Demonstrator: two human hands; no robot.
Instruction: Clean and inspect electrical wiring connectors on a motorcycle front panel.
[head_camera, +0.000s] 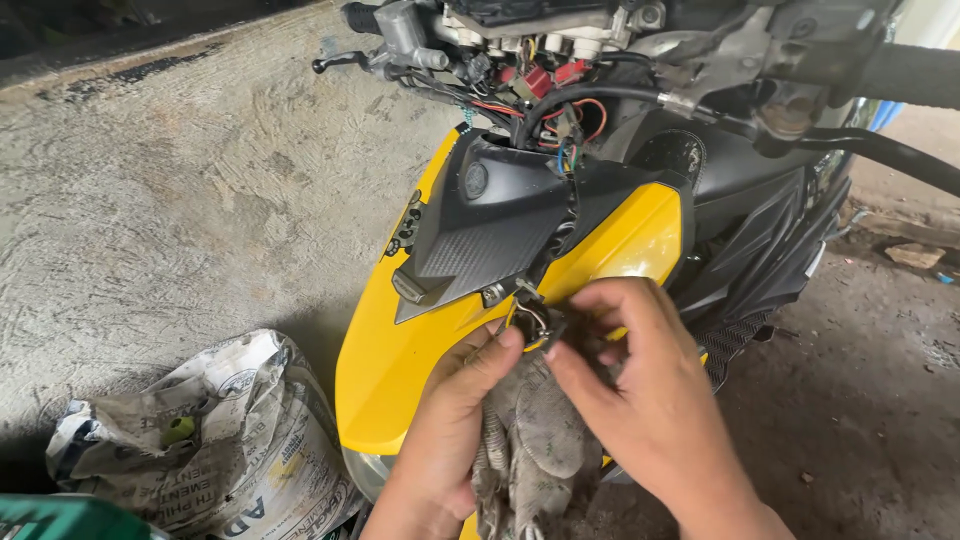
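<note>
Pinching a small dark metal connector (545, 325) against the yellow plastic scooter front panel (420, 350), both hands are gripping it — left hand (450, 430) also clutching a grey rag (535, 440), right hand (640, 400) closing from beside.

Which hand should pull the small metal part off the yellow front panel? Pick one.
Probably the right hand: its fingertips already pinch the small metal part at the yellow front panel, while the left hand cradles a grey rag.

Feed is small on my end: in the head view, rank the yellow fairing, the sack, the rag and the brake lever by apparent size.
1. Yellow fairing
2. Sack, partly cut off by the frame edge
3. Rag, partly hidden by the hands
4. Brake lever, though it is farthest from the camera
</note>
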